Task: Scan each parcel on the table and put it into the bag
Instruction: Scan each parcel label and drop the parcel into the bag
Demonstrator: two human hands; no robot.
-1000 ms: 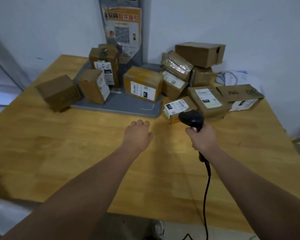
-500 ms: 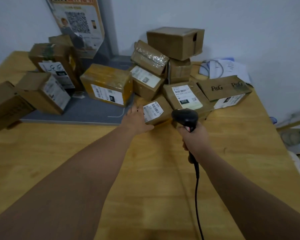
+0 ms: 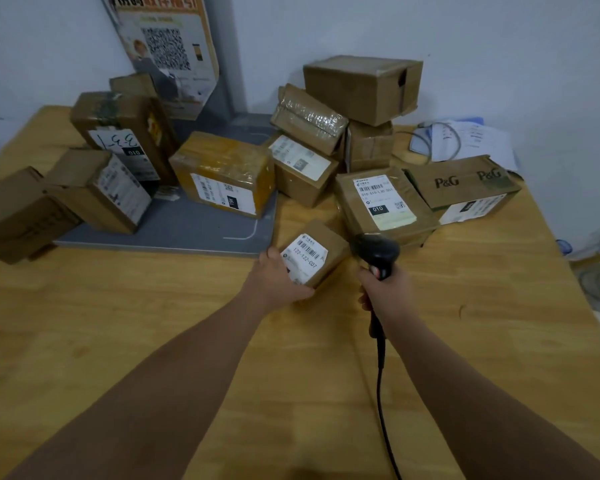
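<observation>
left hand (image 3: pixel 278 279) is now gripping the small parcel (image 3: pixel 311 253), having reached it | right hand (image 3: pixel 387 292) is clamping the scanner (image 3: pixel 376 252); scan is coming next

From the front edge, the near half of the wooden table (image 3: pixel 153 341) is open wood, and a hand could come in on either side of both forearms. Only the scanner cable (image 3: pixel 381 375) crosses it, running from the barcode scanner (image 3: pixel 378 252) down to the near edge.

Further back it closes up. The small parcel (image 3: pixel 312 254), gripped by the left hand (image 3: pixel 278 278), is at the corner of the grey platform (image 3: pixel 174 233). The scanner head is just beside it on the right, and the 010-labelled box (image 3: pixel 381 202) is close behind. The yellow-taped box (image 3: pixel 226 174), the P&G box (image 3: pixel 465 188) and the stacked boxes (image 3: pixel 361 88) wall off the back. Right of the right hand (image 3: pixel 385 289), bare wood runs to the table's edge.
</observation>
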